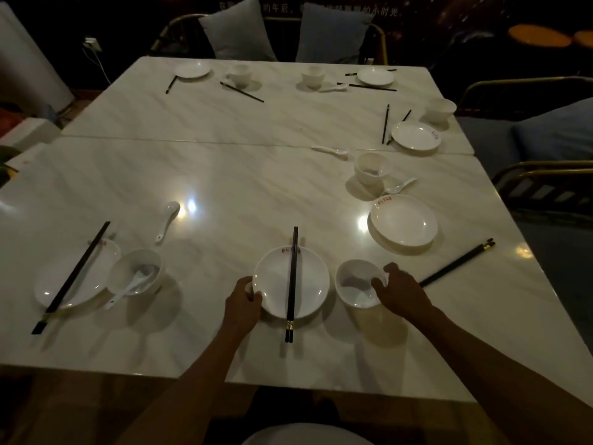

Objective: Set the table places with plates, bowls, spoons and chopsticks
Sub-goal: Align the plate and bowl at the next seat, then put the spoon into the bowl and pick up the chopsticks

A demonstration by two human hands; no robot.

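Evidently the head camera caught the near-middle place being tidied. The left hand gripped the left rim of the middle plate, fingers curled over its edge, probably to steady or square it. A pair of black chopsticks lay lengthwise across that plate, its gold-banded end overhanging toward the person, so any quick slide of the plate could roll the pair off. The right hand held the small bowl just beside the plate on its right, thumb over the rim and fingers round the outside, apparently setting it beside the plate. No spoon showed in this bowl, so I judged the place unfinished.

To the left, another plate carried slanted chopsticks, and a bowl with a spoon inside touched its right edge; a loose spoon lay beyond them. On the right, a plate, a cup-like bowl and a spoon sat near the table's right side, with a chopstick pair angled close to that edge.

The table had broad bare marble across its centre, open room for reaching. The near edge ran just below the overhanging chopstick ends, leaving little margin there. Far places looked untidy, their chopsticks scattered.
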